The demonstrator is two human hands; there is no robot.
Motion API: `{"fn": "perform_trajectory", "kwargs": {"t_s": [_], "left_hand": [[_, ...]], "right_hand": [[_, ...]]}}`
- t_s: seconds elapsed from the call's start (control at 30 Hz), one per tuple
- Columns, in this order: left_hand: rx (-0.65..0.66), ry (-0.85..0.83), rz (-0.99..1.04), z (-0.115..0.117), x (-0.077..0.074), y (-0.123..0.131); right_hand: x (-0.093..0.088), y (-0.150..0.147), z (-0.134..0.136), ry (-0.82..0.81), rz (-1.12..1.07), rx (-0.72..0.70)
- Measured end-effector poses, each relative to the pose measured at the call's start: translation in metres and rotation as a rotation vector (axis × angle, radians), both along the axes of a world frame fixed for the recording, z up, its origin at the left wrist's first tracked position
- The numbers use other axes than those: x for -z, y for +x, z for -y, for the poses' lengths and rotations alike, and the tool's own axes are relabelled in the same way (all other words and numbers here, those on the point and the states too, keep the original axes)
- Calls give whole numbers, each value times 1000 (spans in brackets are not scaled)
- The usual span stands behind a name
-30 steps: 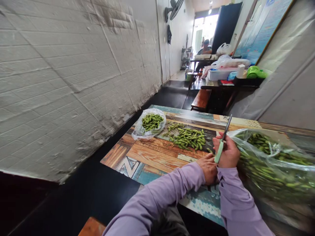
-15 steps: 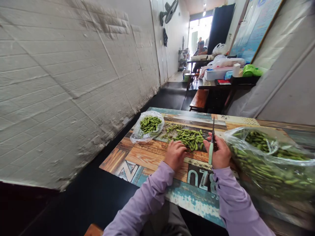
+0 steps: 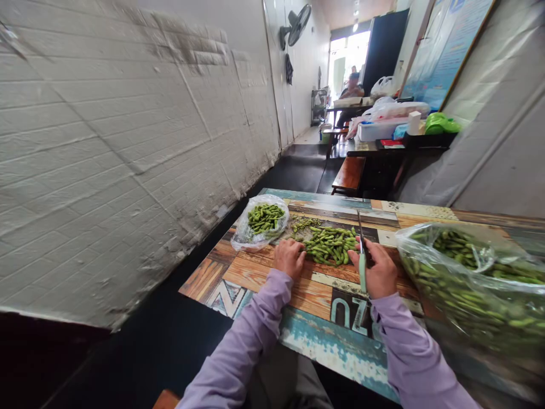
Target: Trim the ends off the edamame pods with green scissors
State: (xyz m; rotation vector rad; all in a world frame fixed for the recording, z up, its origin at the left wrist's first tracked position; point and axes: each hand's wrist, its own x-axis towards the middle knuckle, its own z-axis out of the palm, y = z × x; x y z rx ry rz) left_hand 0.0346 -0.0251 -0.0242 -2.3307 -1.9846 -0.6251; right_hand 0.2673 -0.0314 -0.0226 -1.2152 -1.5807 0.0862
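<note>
A loose pile of green edamame pods (image 3: 331, 244) lies on the painted wooden table (image 3: 272, 275). My left hand (image 3: 289, 257) rests knuckles-up at the pile's left edge, fingers curled against the pods. My right hand (image 3: 380, 271) is closed round the pale green handle of scissors (image 3: 361, 254), whose blades point away from me along the pile's right side. Both sleeves are lilac.
A small clear bag of pods (image 3: 261, 222) sits at the table's far left; a large clear bag of pods (image 3: 470, 278) fills the right side. A white brick wall (image 3: 128, 142) runs along the left. Benches and a cluttered table (image 3: 395, 136) stand beyond, with a person seated far back.
My left hand moved away from my right hand, out to the left edge of the pod pile. The scissors swung from tilted right to pointing nearly straight ahead.
</note>
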Motion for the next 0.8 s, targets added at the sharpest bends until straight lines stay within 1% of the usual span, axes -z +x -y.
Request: {"fn": "perform_trajectory", "kwargs": {"t_s": [0.13,0.3,0.4,0.53,0.67,0.8], "left_hand": [[88,-35,-76,-14,0,16],[129,-58,-69,-31,0,27],[161,-74,-26,-34,1,23],[161,-79,82,-31,3,12],[148,-8,188,-32,5,8],[102,59,268,-35,3,8]], "right_hand": [[2,-3,0,-29,37,-6],[6,-4,-3,-38,59,-15],[7,-3,-3,-44,74,-15],[4,-4,-2,-42,87,-6],[3,-4,-1,-74,116,-5],[7,-3,0,-98,139,-9]]}}
